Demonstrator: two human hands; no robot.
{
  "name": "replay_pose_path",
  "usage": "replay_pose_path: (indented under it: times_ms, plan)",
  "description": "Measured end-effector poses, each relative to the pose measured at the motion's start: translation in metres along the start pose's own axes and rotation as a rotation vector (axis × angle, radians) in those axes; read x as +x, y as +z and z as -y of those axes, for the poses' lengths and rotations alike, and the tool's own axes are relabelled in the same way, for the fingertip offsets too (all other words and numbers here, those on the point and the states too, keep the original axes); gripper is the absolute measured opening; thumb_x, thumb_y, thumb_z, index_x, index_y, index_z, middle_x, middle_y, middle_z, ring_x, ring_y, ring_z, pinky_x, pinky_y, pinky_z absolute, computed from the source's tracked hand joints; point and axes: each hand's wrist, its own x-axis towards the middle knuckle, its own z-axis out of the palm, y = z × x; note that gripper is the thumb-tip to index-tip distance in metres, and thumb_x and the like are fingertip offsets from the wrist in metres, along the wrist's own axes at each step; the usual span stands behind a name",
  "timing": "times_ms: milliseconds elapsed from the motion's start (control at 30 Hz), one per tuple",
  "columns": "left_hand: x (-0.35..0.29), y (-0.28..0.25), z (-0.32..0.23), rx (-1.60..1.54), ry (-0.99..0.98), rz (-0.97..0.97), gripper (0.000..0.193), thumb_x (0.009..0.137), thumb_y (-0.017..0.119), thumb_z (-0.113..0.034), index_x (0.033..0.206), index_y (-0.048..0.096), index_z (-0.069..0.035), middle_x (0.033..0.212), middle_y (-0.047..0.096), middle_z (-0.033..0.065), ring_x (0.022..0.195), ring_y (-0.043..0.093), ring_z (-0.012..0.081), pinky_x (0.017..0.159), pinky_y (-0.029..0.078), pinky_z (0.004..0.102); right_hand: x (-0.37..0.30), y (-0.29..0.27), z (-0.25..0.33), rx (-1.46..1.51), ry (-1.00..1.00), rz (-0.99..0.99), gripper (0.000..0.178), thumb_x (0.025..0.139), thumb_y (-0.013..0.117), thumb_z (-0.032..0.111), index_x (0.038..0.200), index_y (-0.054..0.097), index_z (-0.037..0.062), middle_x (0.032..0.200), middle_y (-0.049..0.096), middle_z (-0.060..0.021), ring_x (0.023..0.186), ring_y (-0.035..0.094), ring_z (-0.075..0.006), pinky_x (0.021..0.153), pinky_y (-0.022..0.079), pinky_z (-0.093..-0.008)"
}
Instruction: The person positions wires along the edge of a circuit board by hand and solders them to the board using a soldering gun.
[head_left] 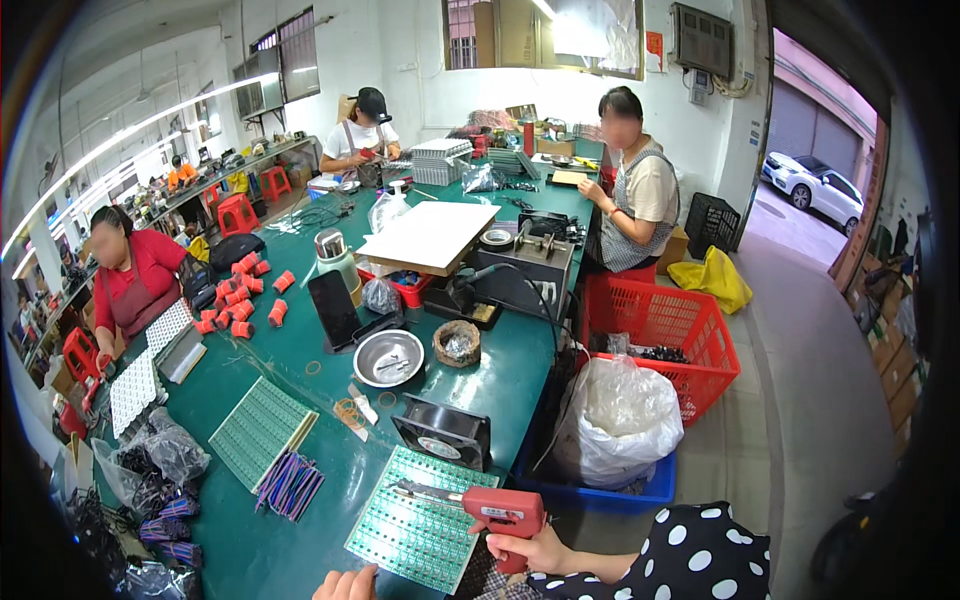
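Note:
My right hand (540, 552) is wrapped round the grip of a red pistol-shaped soldering gun (508, 508). Its thin metal tip points left, above a green circuit board panel (408, 535) lying near the table's front edge. My left hand (346, 585) is at the lower edge of the picture, beside the panel's near left corner. Its fingers are curled together; whatever they may hold is hidden. A black fan (443, 432) stands just behind the panel. To the left, a bundle of coloured wires (290, 486) touches a stack of similar green panels (262, 434).
On the green table (345, 480) are a metal bowl (389, 358), a phone (334, 312), red wire spools (240, 295) and bagged wires (160, 490). Red and blue crates (660, 345) stand right of the table. Three co-workers sit around it.

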Motion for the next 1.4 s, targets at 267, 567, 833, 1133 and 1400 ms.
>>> replay_pose_path:
  times_ms: [267,567,833,1133,1400]
  plan:
    - [0.011,-0.056,-0.047,-0.630,-0.101,-0.113,0.016,0.082,0.051,0.006,0.096,0.057,-0.001,0.071,0.057,0.0097,0.058,0.051,0.0202,0.056,0.042,0.0285,-0.004,-0.003,0.004,0.012,-0.055,0.005,0.033,0.086,0.057,0.010,0.117,0.049,0.0004,0.101,0.059,-0.0065,0.067,0.050,-0.0063,0.061,0.043,-0.0224]
    - [0.028,-0.109,-0.095,-1.276,0.174,-0.501,0.017,0.090,0.053,-0.018,0.084,0.044,-0.005,0.075,0.059,0.0155,0.067,0.054,0.0230,0.060,0.042,0.0289,-0.016,-0.003,0.012,-0.066,-0.122,-0.028,0.024,0.086,0.056,0.015,0.104,0.058,-0.0006,0.066,0.053,-0.0006,0.062,0.050,-0.0061,0.058,0.040,-0.0215]
    - [0.059,-0.118,-0.128,-1.653,0.689,-0.579,0.018,0.086,0.059,-0.018,0.089,0.042,-0.013,0.105,0.058,0.0073,0.098,0.049,0.0252,0.092,0.035,0.0436,-0.040,0.000,0.017,-0.004,-0.178,-0.055,0.030,0.083,0.058,0.006,0.112,0.053,-0.0018,0.096,0.061,-0.0072,0.064,0.052,-0.0070,0.059,0.044,-0.0227]
    - [0.092,-0.131,-0.204,-1.975,0.979,-0.461,0.023,0.077,0.062,-0.010,0.081,0.039,-0.011,0.076,0.059,0.0028,0.072,0.048,0.0178,0.062,0.038,0.0276,-0.056,0.004,0.027,-0.030,-0.201,-0.112,0.027,0.083,0.060,0.010,0.108,0.055,0.0001,0.088,0.060,-0.0045,0.067,0.053,-0.0060,0.059,0.045,-0.0218]
    - [0.091,-0.121,-0.230,-2.094,1.320,0.615,0.017,0.089,0.052,-0.016,0.090,0.051,0.001,0.085,0.061,0.0092,0.082,0.059,0.0190,0.071,0.046,0.0284,-0.055,0.009,0.023,-0.041,-0.213,-0.062,0.024,0.082,0.058,0.007,0.104,0.056,-0.0022,0.082,0.059,-0.0044,0.064,0.053,-0.0067,0.058,0.043,-0.0220]
